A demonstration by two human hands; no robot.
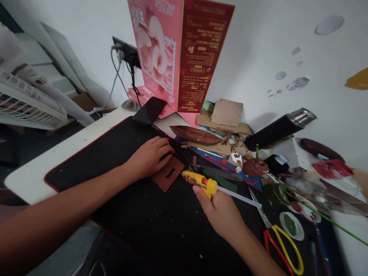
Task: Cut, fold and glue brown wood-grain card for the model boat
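My right hand point(225, 214) is wrapped round a yellow hot glue gun point(201, 182), with a long translucent glue stick point(238, 196) poking out of its back end. The gun's nozzle side points left, toward a flat brown rectangular piece point(168, 174) with a slot cut in it. My left hand point(152, 155) lies over the upper left edge of that piece, fingers curled together. A small red spot and a black cord show by its fingertips; what it grips is hidden. A tiny brown strip point(194, 160) lies beyond the slotted piece.
On the black mat point(138, 222) lie red-and-yellow-handled scissors point(283, 245), a green-handled knife point(220, 178) and a dark phone point(151, 110). Behind are a brown boat-shaped piece point(197, 135), cardboard point(227, 113), a black flask point(278, 128) and a dish of green material point(291, 225).
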